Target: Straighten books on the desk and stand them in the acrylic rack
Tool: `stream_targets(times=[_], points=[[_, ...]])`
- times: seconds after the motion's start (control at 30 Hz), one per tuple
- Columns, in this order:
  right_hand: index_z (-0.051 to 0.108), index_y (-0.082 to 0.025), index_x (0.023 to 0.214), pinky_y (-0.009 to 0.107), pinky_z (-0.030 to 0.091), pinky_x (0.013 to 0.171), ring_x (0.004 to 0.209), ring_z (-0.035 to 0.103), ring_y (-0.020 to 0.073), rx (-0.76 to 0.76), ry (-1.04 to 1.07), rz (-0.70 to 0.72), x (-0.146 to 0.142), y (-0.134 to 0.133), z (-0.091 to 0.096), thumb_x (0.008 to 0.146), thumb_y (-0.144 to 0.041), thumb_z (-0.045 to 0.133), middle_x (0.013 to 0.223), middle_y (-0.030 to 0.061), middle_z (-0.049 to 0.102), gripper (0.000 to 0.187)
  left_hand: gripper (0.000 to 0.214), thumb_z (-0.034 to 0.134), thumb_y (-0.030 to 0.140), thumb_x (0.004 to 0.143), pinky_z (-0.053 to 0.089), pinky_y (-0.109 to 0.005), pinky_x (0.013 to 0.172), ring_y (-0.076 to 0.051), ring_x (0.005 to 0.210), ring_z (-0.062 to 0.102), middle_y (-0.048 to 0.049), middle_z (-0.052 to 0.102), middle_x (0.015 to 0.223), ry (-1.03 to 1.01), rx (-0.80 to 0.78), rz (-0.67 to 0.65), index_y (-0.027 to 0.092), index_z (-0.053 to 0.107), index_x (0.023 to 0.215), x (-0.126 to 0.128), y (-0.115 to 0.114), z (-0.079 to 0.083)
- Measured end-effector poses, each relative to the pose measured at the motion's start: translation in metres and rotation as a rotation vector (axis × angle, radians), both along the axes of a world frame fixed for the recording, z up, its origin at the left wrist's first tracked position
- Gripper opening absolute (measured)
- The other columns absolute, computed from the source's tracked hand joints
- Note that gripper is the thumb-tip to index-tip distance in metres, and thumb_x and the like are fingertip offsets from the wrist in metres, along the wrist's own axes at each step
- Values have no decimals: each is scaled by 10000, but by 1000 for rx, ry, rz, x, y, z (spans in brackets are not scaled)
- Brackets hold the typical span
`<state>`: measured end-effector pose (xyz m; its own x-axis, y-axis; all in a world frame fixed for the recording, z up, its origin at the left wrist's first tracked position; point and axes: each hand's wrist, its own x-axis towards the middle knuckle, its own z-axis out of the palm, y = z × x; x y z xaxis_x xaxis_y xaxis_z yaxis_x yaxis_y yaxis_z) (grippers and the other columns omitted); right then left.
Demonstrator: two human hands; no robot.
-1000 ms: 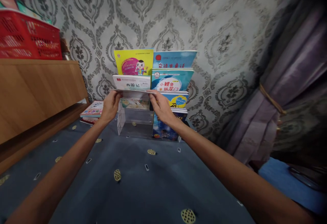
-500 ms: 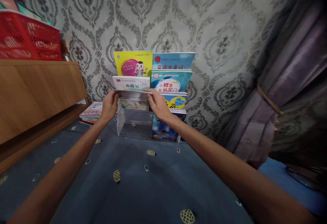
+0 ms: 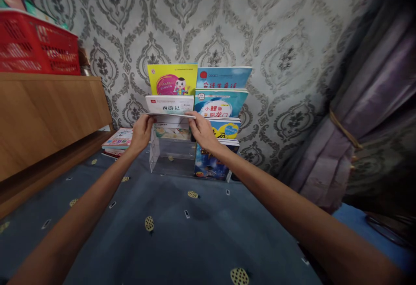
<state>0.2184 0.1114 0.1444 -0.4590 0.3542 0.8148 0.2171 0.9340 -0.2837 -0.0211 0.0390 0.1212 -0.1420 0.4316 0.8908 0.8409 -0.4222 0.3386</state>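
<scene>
A clear tiered book rack [image 3: 172,155] stands on the blue carpet against the patterned wall. It shows a yellow book [image 3: 172,79], a white book [image 3: 169,104] and several blue books [image 3: 221,101]. My left hand [image 3: 140,133] and my right hand [image 3: 203,132] each pinch an end of a thin book [image 3: 169,116], held nearly flat and edge-on in front of the rack's left column, just under the white book. Both hands are closed on it.
A stack of books [image 3: 117,140] lies on the floor left of the rack. A wooden cabinet [image 3: 42,116] with a red basket [image 3: 35,44] on top stands at the left. Purple curtains [image 3: 364,116] hang at the right.
Hardly anything has moved. The view has shifted slightly, and both hands keep the thin book at the same spot before the rack.
</scene>
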Motion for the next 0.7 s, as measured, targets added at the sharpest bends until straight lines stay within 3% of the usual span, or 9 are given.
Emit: stream_targets(times=[0.27, 0.7], points=[[599, -221, 1173, 453, 481, 926, 1040, 616, 269, -10, 12, 16, -2, 5, 2, 1002, -372, 335, 1141, 120, 693, 349, 272, 393, 400, 1004, 466, -327, 760, -196, 821, 607, -49, 664, 865, 21, 39, 29, 229, 554, 868, -1, 5, 0], [599, -220, 1054, 407, 481, 833, 876, 611, 254, -24, -76, -31, -2, 4, 16, 975, -302, 337, 945, 88, 685, 286, 294, 378, 417, 1008, 477, -339, 814, -217, 876, 617, -61, 671, 910, 24, -2, 7, 220, 581, 927, -5, 9, 4]])
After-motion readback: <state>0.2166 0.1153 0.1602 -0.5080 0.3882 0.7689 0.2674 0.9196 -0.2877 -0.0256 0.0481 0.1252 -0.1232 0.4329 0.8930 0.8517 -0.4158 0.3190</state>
